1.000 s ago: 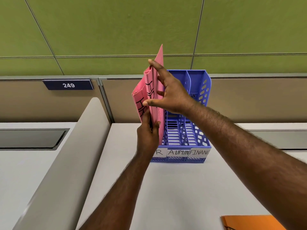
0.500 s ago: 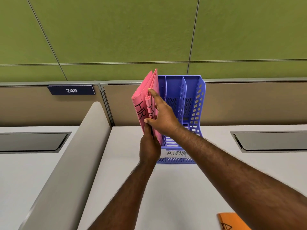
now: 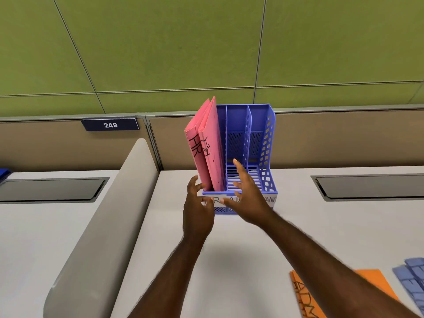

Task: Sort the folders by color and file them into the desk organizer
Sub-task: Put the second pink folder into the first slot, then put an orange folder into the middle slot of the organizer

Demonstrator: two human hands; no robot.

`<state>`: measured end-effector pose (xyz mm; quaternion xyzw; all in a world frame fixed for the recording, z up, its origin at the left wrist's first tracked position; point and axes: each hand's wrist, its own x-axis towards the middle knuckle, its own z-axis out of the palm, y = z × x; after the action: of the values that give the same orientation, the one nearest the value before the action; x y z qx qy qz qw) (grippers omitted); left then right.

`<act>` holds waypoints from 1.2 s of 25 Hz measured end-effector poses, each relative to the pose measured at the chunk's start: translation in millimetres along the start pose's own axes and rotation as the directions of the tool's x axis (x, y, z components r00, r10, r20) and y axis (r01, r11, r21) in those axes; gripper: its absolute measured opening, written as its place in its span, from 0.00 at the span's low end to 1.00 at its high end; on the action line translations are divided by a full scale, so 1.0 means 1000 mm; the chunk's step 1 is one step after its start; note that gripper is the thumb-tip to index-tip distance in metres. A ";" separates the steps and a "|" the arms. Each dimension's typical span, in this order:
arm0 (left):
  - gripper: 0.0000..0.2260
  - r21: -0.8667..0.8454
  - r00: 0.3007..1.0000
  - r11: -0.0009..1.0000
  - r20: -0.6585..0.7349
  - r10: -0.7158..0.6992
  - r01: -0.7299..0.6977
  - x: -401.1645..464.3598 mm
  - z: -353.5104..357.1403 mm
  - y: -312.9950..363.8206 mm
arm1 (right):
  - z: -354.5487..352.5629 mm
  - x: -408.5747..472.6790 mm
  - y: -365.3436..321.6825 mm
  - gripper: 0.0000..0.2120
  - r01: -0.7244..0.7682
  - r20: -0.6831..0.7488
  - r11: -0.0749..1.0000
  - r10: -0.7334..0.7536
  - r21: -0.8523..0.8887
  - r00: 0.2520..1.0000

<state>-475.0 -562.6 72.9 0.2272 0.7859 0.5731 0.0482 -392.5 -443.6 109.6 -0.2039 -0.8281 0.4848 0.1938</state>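
A blue three-slot desk organizer (image 3: 267, 143) stands at the back of the desk against the partition. Two pink folders (image 3: 207, 152) marked HR stand in its left slot, leaning left; the middle and right slots hold nothing. My left hand (image 3: 197, 210) hovers just in front of the left slot, fingers spread, holding nothing. My right hand (image 3: 246, 198) is open in front of the middle slot, covering part of the label strip. Orange folders (image 3: 376, 288) lie at the near right, partly behind my right forearm, and blue folders (image 3: 413, 281) lie at the right edge.
A grey curved divider (image 3: 110, 226) runs along the left of the desk. Recessed grey cable trays sit at the left (image 3: 52, 189) and right (image 3: 371, 187). A number plate 249 (image 3: 110, 124) hangs on the partition below the green wall.
Both hands have let go of the pink folders and drawn back toward me. The folders now stand in the left slot. The view has tilted down, showing the orange and blue folders.
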 end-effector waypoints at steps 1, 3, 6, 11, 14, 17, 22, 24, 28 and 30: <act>0.28 -0.002 1.000 1.000 0.007 -0.011 0.011 -0.011 -0.002 -0.004 | 0.000 -0.017 0.012 0.50 -0.023 -0.018 1.000 0.023 -0.001 1.000; 0.26 0.018 1.000 1.000 0.018 -0.003 0.003 -0.037 -0.004 -0.008 | -0.004 -0.054 0.034 0.47 -0.062 -0.027 0.998 0.062 0.000 0.998; 0.24 0.050 0.999 0.999 0.052 -0.008 0.005 -0.079 -0.003 -0.013 | -0.019 -0.114 0.063 0.45 -0.133 -0.037 0.989 0.131 -0.060 0.991; 0.23 0.060 0.987 0.997 0.150 -0.065 0.056 -0.163 0.012 -0.021 | -0.052 -0.208 0.104 0.39 -0.203 -0.071 0.978 0.199 -0.040 0.977; 0.22 0.074 0.976 0.995 0.205 -0.074 0.060 -0.211 0.029 -0.022 | -0.071 -0.255 0.122 0.36 -0.232 -0.104 0.972 0.227 -0.046 0.968; 0.21 0.087 0.960 0.994 0.265 -0.086 0.065 -0.253 0.050 -0.015 | -0.093 -0.299 0.141 0.34 -0.268 -0.137 0.961 0.258 -0.064 0.957; 0.23 0.136 0.924 0.990 0.371 -0.095 0.047 -0.311 0.079 -0.005 | -0.131 -0.358 0.167 0.33 -0.324 -0.199 0.932 0.291 -0.162 0.936; 0.24 0.175 0.908 0.983 0.402 -0.119 0.051 -0.332 0.087 -0.003 | -0.144 -0.379 0.175 0.33 -0.348 -0.221 0.922 0.308 -0.173 0.925; 0.29 0.189 0.878 0.982 0.465 -0.113 0.027 -0.364 0.098 -0.001 | -0.164 -0.407 0.189 0.35 -0.400 -0.272 0.897 0.344 -0.186 0.899; 0.30 0.248 0.862 0.968 0.481 -0.162 0.044 -0.376 0.102 -0.002 | -0.172 -0.417 0.194 0.38 -0.453 -0.277 0.874 0.397 -0.175 0.875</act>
<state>-105.8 -628.3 -33.0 0.3284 0.8186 0.3974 0.2531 76.6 -451.5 -34.7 -0.4588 -0.7851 0.3872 0.1521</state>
